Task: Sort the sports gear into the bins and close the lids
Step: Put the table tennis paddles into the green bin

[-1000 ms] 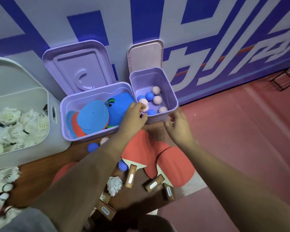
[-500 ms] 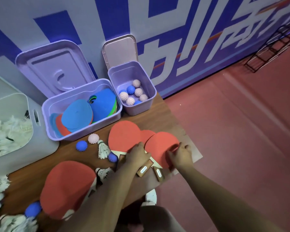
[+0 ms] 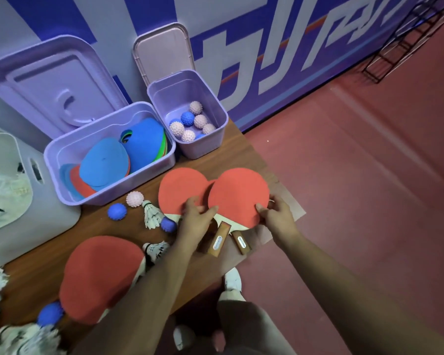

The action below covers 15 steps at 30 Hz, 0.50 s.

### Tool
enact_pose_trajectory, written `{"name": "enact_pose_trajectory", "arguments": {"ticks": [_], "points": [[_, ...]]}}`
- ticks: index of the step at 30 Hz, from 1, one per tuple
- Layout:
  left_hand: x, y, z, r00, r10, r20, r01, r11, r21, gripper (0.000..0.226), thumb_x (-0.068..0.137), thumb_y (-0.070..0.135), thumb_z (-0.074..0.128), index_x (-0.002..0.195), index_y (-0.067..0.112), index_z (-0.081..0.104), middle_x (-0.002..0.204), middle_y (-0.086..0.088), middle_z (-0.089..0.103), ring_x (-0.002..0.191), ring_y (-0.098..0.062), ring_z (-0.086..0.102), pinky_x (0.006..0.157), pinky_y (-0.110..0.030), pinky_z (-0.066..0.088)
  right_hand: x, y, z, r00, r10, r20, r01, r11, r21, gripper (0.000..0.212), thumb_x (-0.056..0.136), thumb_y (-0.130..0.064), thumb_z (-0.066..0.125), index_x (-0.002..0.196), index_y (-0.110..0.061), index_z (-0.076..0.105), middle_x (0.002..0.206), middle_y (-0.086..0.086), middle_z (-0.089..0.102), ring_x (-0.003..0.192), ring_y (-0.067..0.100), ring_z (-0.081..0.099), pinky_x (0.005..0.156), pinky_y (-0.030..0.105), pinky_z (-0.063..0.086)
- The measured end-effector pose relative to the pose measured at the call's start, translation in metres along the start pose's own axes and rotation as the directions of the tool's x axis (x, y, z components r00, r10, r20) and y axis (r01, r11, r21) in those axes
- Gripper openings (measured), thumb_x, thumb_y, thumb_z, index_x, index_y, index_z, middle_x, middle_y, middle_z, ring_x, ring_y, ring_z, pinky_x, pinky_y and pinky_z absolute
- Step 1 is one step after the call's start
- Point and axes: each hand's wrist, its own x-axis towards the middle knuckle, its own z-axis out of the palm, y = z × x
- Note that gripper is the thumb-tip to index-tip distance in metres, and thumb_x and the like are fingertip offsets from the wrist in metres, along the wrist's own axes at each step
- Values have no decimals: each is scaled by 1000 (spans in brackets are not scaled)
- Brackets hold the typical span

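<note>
Two red table-tennis paddles overlap near the table's right edge. My right hand [image 3: 277, 216] pinches the right rim of the top paddle [image 3: 237, 193]. My left hand [image 3: 196, 219] grips its left rim, lying partly on the paddle beneath [image 3: 180, 192]. A third red paddle [image 3: 100, 275] lies at the front left. Spiky balls, one pink [image 3: 135, 199] and blue ones [image 3: 116, 211], lie loose beside a shuttlecock [image 3: 151, 216]. The small purple bin [image 3: 217, 139] holds several spiky balls. The large purple bin [image 3: 113, 190] holds flat coloured discs. Both lids stand open.
A white bin [image 3: 49, 216] with shuttlecocks stands at the left. More shuttlecocks [image 3: 23, 339] lie along the front left edge. The wooden table [image 3: 236, 155] ends just right of the paddles, with red floor [image 3: 356, 188] beyond. A black wire rack [image 3: 400, 39] leans at the wall.
My hands left the small bin and came down to the paddles. Since half a second ago they have closed on the top paddle's rims, and the paddles overlap more.
</note>
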Motion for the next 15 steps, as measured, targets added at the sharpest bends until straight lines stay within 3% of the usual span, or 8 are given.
{"name": "enact_pose_trajectory", "arguments": {"ticks": [3,5,7,9,12,15], "points": [[-13,7,-24,993,-71,97,101,931,-350,35,93,1,56,127,10,50,112,-10,68,101,-26,65,88,-47,53,-10,-10,18,989,-8,147,15,999,-46,27,93,-9,61,120,-12,58,95,9,69,84,24,67,80,48,56],[-19,5,-49,994,-71,82,99,901,-423,35,92,-3,54,126,8,53,116,-13,67,103,-29,66,88,-46,53,-15,-17,35,987,-38,158,53,994,-93,13,97,-17,58,106,-9,62,82,9,62,71,22,62,72,44,56],[-20,-3,-73,998,-59,34,68,896,-438,37,91,-4,55,127,7,51,119,-13,67,108,-31,64,88,-47,54,-14,-17,49,994,-50,101,69,978,-195,15,98,-20,54,96,-6,59,81,10,59,67,20,59,63,35,54],[-23,-11,-93,998,-52,-22,36,893,-449,39,91,-6,54,128,6,48,123,-13,65,111,-32,63,87,-47,54,-10,-7,55,999,-33,40,47,898,-438,12,93,-19,59,97,-10,54,87,12,62,76,24,62,63,32,51],[-29,-21,-112,995,-59,-82,9,862,-507,37,90,-9,51,125,5,46,124,-16,62,105,-31,63,85,-50,54,-5,20,65,999,-13,48,43,705,-707,41,80,-25,71,109,-1,56,101,15,66,99,31,63,82,40,52],[-32,-31,-122,993,-60,-102,-4,842,-539,37,89,-10,51,121,7,46,124,-19,62,106,-33,63,90,-54,51,-4,39,75,998,-45,-44,0,700,-714,65,78,-22,70,129,1,35,116,21,55,108,38,58,86,40,50]]}}
